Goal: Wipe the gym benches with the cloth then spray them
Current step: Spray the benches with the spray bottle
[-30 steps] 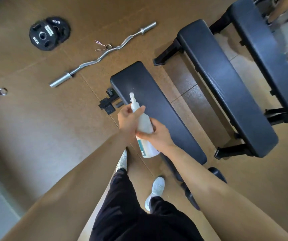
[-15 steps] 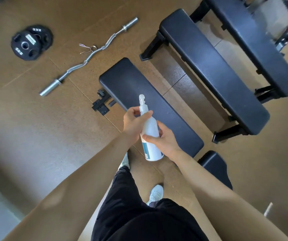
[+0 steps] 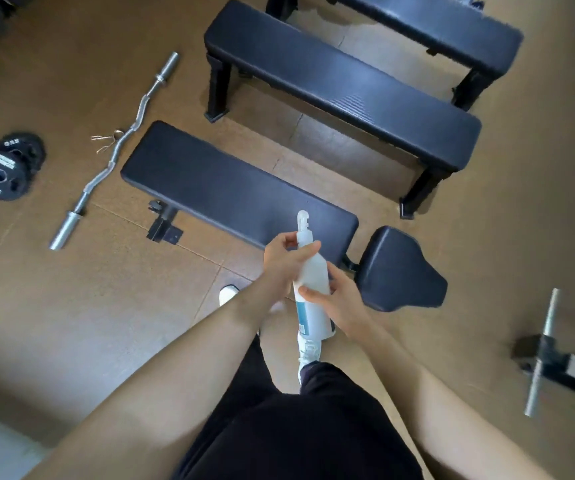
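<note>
Far left on the floor: weight plates (image 3: pixel 5 168), then a curl bar (image 3: pixel 116 154) lying just off the left end of the nearest bench (image 3: pixel 237 195). Anyone rounding that end w/ eyes on the pad could trip on it.

Left hand (image 3: pixel 281 261) has its fingers (image 3: pixel 284 241) curled round the neck of the spray bottle (image 3: pixel 310 289), just under the nozzle. Right hand (image 3: pixel 343 299) wraps the body lower down. Both grip it, nothing else held.

Bottle is tilted, nozzle pointing away from the person, over the bench's near right corner, not touching the pad. Can't tell if a finger is on the trigger.

Main risk, I'd say: w/ the nozzle that close to the edge, mist could land on the floor & leave it slick by the shoes. No cloth in view, so can't confirm wiping is done.

Right of the hands: seat pad (image 3: pixel 400 271). Middle bench (image 3: pixel 341 84) & far bench (image 3: pixel 435 26) sit beyond, well apart from the bottle.
</note>
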